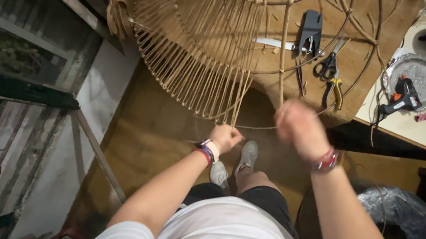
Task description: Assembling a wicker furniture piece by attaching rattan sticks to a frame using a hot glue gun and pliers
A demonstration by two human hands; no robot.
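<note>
A cord end at the lower rim of the wicker frame, which overhangs the counter, is gripped by the left hand. The blurred right hand appears closed on a strand. Uneven tension could loosen the weave.

Both arms are reaching forward; the left hand is curling into a fist, the right hand is closing, blurred.
</note>
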